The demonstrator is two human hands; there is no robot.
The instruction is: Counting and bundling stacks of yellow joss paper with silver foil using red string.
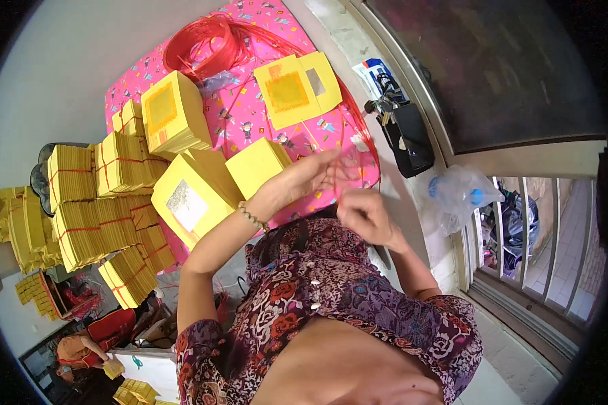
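My left hand [311, 177] is raised over the pink patterned tabletop [240, 131], its fingers stretched and apart, slightly blurred. A beaded bracelet [253, 217] circles that wrist. Just right of it, my right hand [368, 217] is closed, with thin red plastic string [339, 183] showing at its fingers. Beside my left hand stands a stack of yellow paper pieces [255, 165]. Farther back lies a yellow sheet [287, 94] with an orange-edged square and a grey patch. More red strands [355, 111] run down the table's right edge.
A red string coil [231, 50] lies at the back. Yellow stacks [186, 111], several tied bundles [74, 233] among them, fill the left. On the right ledge are a black pouch [412, 138], keys [384, 108] and a clear plastic bag [459, 192]. Another person [81, 349] sits lower left.
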